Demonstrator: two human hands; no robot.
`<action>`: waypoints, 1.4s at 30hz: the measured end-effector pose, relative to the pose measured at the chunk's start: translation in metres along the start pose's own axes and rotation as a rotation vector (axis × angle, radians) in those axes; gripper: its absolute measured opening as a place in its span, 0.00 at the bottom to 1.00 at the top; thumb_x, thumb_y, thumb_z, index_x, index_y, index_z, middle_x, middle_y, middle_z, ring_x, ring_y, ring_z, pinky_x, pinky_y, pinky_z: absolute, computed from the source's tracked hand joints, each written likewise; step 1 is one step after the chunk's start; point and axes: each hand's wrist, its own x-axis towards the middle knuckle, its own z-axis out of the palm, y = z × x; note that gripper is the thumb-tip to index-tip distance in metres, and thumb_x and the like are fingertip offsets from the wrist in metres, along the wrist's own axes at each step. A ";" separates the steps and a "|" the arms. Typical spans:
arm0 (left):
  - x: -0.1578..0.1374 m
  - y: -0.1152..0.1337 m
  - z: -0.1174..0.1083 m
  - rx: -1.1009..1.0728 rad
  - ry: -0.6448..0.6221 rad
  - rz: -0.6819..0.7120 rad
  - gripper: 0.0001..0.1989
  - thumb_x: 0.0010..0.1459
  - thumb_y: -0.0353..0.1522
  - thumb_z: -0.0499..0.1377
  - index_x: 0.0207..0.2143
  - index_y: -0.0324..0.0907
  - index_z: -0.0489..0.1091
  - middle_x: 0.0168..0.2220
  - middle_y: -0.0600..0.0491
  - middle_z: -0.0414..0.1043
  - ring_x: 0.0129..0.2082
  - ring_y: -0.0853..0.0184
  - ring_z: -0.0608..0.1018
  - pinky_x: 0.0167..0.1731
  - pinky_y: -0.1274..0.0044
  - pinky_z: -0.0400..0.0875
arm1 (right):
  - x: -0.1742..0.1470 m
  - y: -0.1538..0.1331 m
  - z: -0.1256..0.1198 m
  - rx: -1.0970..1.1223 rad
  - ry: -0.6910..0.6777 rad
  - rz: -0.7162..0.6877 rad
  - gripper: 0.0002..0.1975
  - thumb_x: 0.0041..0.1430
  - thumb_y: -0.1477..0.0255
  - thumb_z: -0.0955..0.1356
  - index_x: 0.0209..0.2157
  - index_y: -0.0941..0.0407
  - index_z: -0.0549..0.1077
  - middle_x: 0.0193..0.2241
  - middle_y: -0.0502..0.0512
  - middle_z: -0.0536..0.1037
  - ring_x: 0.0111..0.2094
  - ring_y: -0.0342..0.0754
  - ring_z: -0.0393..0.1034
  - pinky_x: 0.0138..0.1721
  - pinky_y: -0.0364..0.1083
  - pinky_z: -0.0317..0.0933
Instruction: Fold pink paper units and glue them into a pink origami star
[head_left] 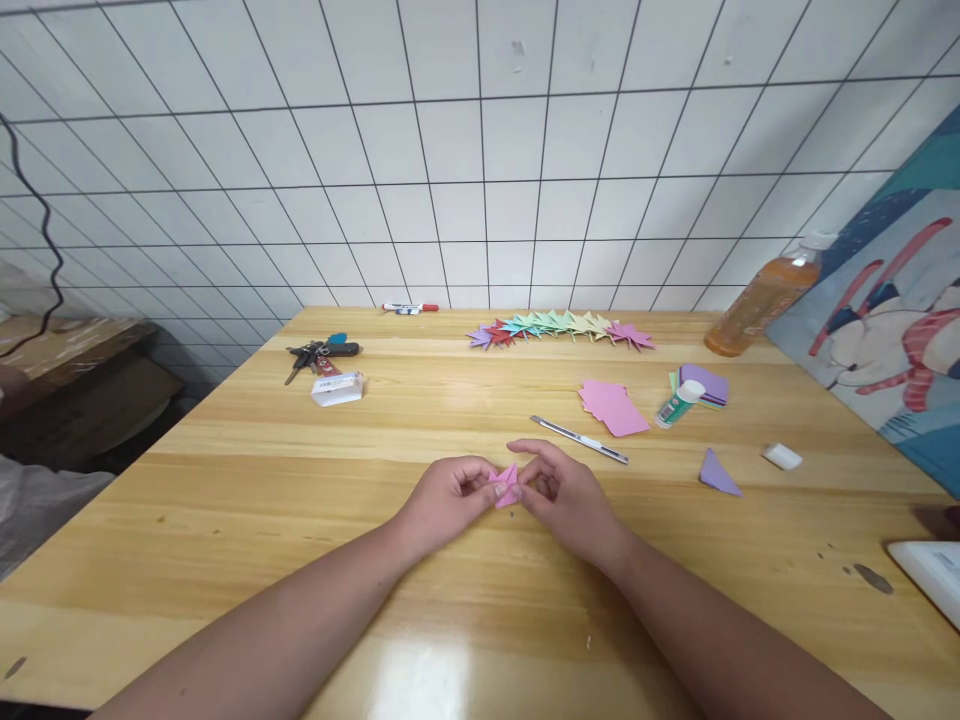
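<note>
A small piece of folded pink paper (pixel 505 484) is held just above the wooden table, between both hands. My left hand (pixel 450 498) pinches its left side between thumb and fingers. On the other side, my right hand (pixel 564 496) grips the right edge with thumb and fingertip, its index finger raised. Beyond the hands lies a slim craft knife (pixel 579 440). Behind the knife, a few pink paper sheets (pixel 613 407) are loosely stacked. A row of folded paper stars (pixel 559 326) in several colours runs along the back of the table.
At right are a glue stick (pixel 679 404) leaning on coloured paper squares (pixel 709 385), a folded purple paper (pixel 718 473), an eraser (pixel 782 456) and a tilted drink bottle (pixel 765 300). At left are keys (pixel 319 354), a small white box (pixel 337 388) and a marker (pixel 409 309).
</note>
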 end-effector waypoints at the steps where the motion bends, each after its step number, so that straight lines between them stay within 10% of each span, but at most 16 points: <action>1: 0.000 -0.001 0.000 0.007 -0.002 -0.001 0.12 0.52 0.38 0.59 0.27 0.37 0.70 0.25 0.53 0.71 0.26 0.71 0.70 0.27 0.81 0.63 | 0.000 -0.001 0.000 0.011 0.010 0.012 0.19 0.51 0.73 0.66 0.47 0.53 0.66 0.29 0.48 0.75 0.22 0.39 0.61 0.24 0.39 0.55; 11: -0.001 0.002 0.001 0.105 -0.058 -0.006 0.14 0.54 0.39 0.56 0.24 0.37 0.69 0.21 0.56 0.66 0.21 0.74 0.64 0.23 0.82 0.57 | 0.004 -0.001 0.000 -0.021 0.038 0.045 0.08 0.53 0.69 0.65 0.24 0.57 0.72 0.23 0.51 0.74 0.26 0.44 0.68 0.28 0.41 0.60; 18: 0.006 0.006 -0.017 0.131 0.157 -0.002 0.14 0.53 0.40 0.56 0.29 0.37 0.71 0.26 0.53 0.69 0.26 0.70 0.69 0.27 0.80 0.61 | 0.016 0.003 -0.049 -0.695 0.313 -0.264 0.09 0.55 0.69 0.64 0.34 0.55 0.74 0.34 0.55 0.76 0.39 0.50 0.67 0.44 0.49 0.57; 23: 0.015 0.004 -0.049 0.277 0.391 0.006 0.25 0.53 0.38 0.56 0.54 0.43 0.62 0.23 0.58 0.66 0.24 0.70 0.68 0.28 0.79 0.61 | 0.023 0.017 -0.093 -1.077 0.486 -0.015 0.18 0.55 0.70 0.63 0.47 0.60 0.69 0.44 0.61 0.73 0.48 0.55 0.62 0.49 0.52 0.53; 31: 0.024 -0.008 -0.060 0.632 0.628 0.165 0.23 0.50 0.37 0.59 0.50 0.44 0.65 0.51 0.47 0.64 0.53 0.57 0.64 0.53 0.66 0.55 | 0.022 0.015 -0.093 -1.181 0.343 0.310 0.19 0.55 0.66 0.62 0.47 0.56 0.69 0.39 0.61 0.76 0.39 0.56 0.69 0.34 0.48 0.58; 42: 0.000 0.014 -0.030 0.005 -0.028 0.177 0.16 0.56 0.41 0.55 0.30 0.37 0.74 0.30 0.48 0.74 0.32 0.67 0.74 0.36 0.76 0.66 | 0.018 0.003 -0.095 -1.241 0.387 0.385 0.15 0.59 0.69 0.58 0.39 0.49 0.76 0.29 0.58 0.78 0.29 0.52 0.72 0.26 0.46 0.54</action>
